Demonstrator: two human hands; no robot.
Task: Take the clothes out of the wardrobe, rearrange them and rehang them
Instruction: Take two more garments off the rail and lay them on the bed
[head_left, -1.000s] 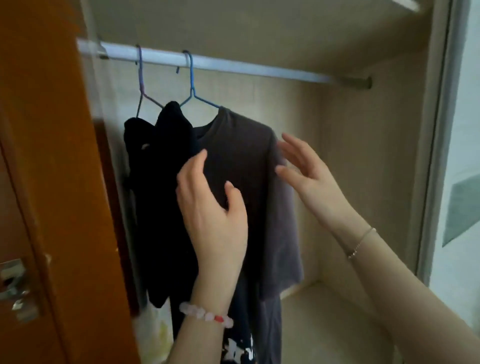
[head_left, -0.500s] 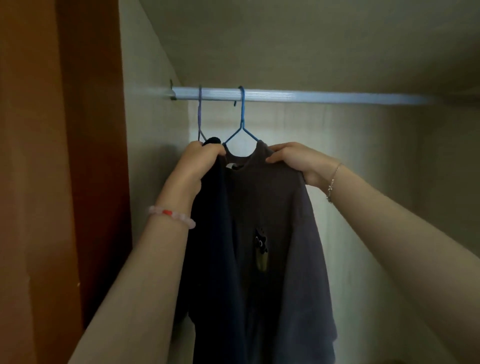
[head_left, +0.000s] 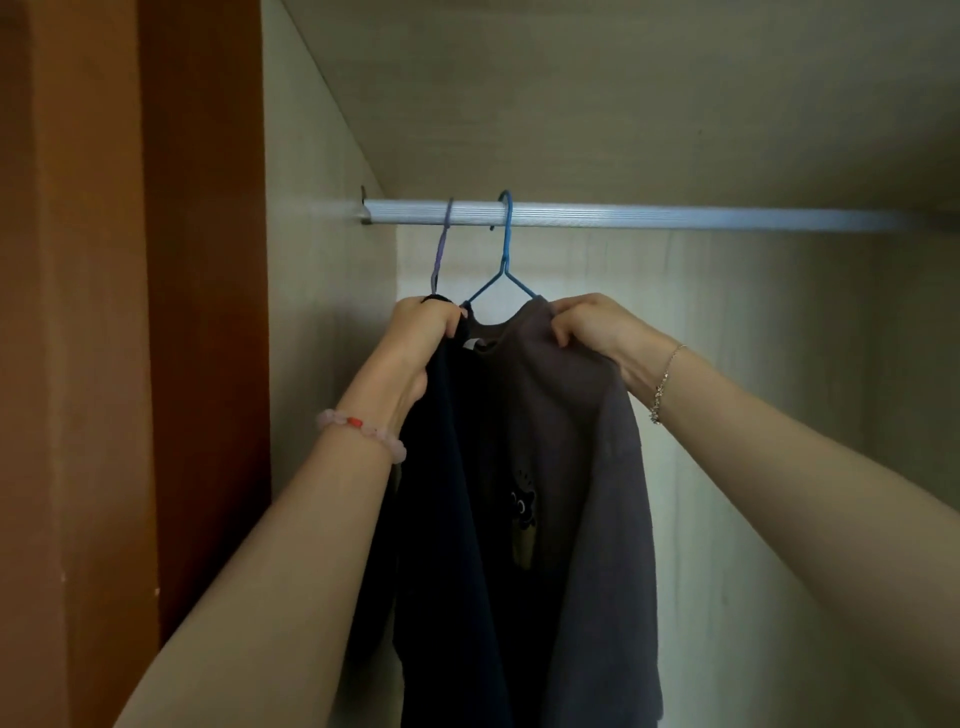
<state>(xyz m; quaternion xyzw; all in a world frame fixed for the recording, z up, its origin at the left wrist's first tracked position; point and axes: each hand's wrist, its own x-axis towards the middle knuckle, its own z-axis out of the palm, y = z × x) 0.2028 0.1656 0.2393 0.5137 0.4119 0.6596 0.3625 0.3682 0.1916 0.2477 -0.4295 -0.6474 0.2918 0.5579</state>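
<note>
1 second ago both hands hovered open. Now the left hand (head_left: 426, 332) grips the dark garment (head_left: 457, 519) under the purple hanger (head_left: 441, 249), and the right hand (head_left: 587, 327) has its fingers (head_left: 563, 332) clamped on the grey T-shirt (head_left: 566, 441) at the blue hanger (head_left: 503, 260). Both hooks sit on the rail (head_left: 675, 217), so lifting off probably comes next. The 2 garments overlap, close to the side wall (head_left: 322, 260).

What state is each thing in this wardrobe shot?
rail, mounted, bearing two hangers
purple hanger, hooked on rail, carrying dark garment
blue hanger, hooked on rail, carrying grey shirt
dark garment, hanging, top gripped by left hand
grey shirt, hanging, shoulder gripped by right hand
door, open
</note>
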